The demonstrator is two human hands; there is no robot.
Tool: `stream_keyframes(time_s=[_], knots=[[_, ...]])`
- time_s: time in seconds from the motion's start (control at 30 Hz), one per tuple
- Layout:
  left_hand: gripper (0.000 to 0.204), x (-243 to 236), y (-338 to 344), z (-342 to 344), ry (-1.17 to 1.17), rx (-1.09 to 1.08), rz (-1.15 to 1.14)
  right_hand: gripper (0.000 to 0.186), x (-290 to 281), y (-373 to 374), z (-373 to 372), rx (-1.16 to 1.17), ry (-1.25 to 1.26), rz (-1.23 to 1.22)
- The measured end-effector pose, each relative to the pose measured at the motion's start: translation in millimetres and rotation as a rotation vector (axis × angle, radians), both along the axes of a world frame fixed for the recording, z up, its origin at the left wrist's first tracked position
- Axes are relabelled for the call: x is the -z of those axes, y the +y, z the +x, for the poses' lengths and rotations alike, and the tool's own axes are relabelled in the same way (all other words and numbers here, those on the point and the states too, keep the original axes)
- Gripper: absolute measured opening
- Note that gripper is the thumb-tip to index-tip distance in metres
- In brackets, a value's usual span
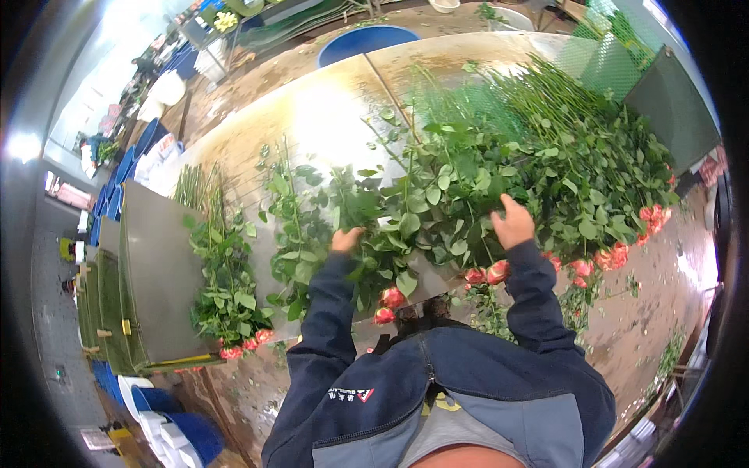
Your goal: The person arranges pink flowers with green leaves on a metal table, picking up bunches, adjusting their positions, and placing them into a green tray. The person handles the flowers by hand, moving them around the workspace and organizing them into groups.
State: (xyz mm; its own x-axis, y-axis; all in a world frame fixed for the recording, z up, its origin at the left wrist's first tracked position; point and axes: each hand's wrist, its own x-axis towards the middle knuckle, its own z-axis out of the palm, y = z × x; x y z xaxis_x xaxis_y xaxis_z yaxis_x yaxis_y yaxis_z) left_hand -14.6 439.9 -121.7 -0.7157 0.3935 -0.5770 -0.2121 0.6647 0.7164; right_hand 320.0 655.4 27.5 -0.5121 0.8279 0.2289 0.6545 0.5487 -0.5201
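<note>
Long-stemmed roses with pink-red heads lie across a wide metal table (245, 132), heads toward me. My left hand (343, 239) reaches into the middle rose stems (406, 195); its fingers are partly hidden by leaves, so their grip is unclear. My right hand (512, 224) is open at the foliage right of centre, thumb and forefinger apart, above some rose heads (497, 272). A smaller bunch (222, 273) lies at the left. A dense bunch (585, 164) fills the right side, with green mesh (601, 47) behind it.
Grey upright panels stand at left (156, 273) and right (663, 105). Beyond the table sits a blue tub (367, 47). More blue tubs (195, 437) and white containers are at the lower left. Leaf litter covers parts of the wet floor (640, 327).
</note>
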Motion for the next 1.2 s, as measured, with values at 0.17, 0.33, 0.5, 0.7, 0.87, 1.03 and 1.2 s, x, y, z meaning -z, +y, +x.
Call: stream_keyframes(time_s=[0.17, 0.33, 0.5, 0.7, 0.87, 1.03, 1.2], knots=[[0.025, -32, -10, 16, 0.506, 0.183, 0.116, 0.03, -41, -68, -51, -0.378, 0.224, -0.266], [0.017, -26, -24, -4, 0.061, 0.048, 0.443, 0.056, 55, -102, -127, -0.297, -0.193, -0.302], [0.026, -47, -15, -13, -0.224, 0.088, 0.524, 0.044, 117, -74, -119, -0.079, 0.352, -0.453], [0.025, -3, -24, -38, 0.216, -0.009, 0.324, 0.027, 28, -89, -122, -0.401, 0.189, -0.082], [0.027, -85, 4, -17, 0.251, -0.004, 0.444, 0.035, 64, -126, -167, -0.641, -0.294, -0.366], [0.022, -58, -2, -44, 0.11, -0.117, 0.499, 0.035, 76, -124, -167, -0.745, 0.067, -0.509], [0.057, -8, -27, -57, 0.582, 0.095, 0.107, 0.032, 90, -153, -178, -0.578, -0.242, -0.58]])
